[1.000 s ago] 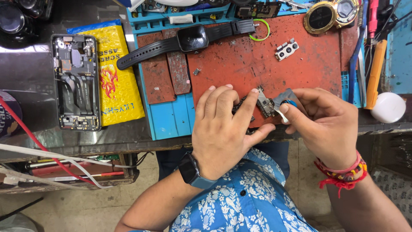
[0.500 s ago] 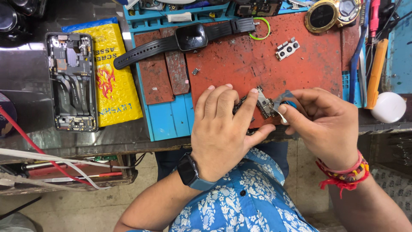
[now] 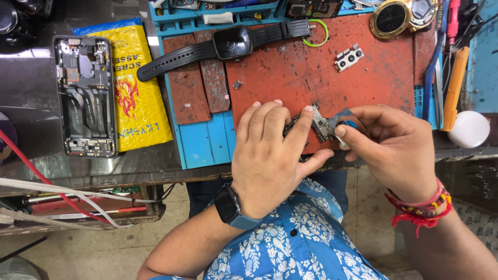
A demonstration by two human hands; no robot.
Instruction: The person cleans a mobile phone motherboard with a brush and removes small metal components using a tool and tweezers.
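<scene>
Just right of the frame's centre, the left hand [image 3: 270, 155] lies palm-down over the near edge of the red work mat [image 3: 311, 72], its fingers spread only slightly and bent at the knuckles; the forefinger and thumb pinch one end of a small metal circuit part [image 3: 319, 124], pressing it against the mat. The right hand [image 3: 391, 148] comes in from the right of the frame with its fingers curled tight, thumb and forefinger closed on a small blue-tipped tool [image 3: 346, 123] whose end touches the right side of that part. So both hands grip firmly, neither one slack. The part sits between the two thumbs, at the lower edge of the mat, partly hidden by the fingertips. Above it, near the mat's upper right, a small silver bracket [image 3: 348, 57] lies apart. A black smartwatch [image 3: 233, 42] stretches across the top of the mat. At the left of the frame an opened phone [image 3: 85, 96] lies beside a yellow packet [image 3: 137, 88]. An orange-handled tool [image 3: 456, 85] and a white round object [image 3: 468, 129] lie at the right edge.
</scene>
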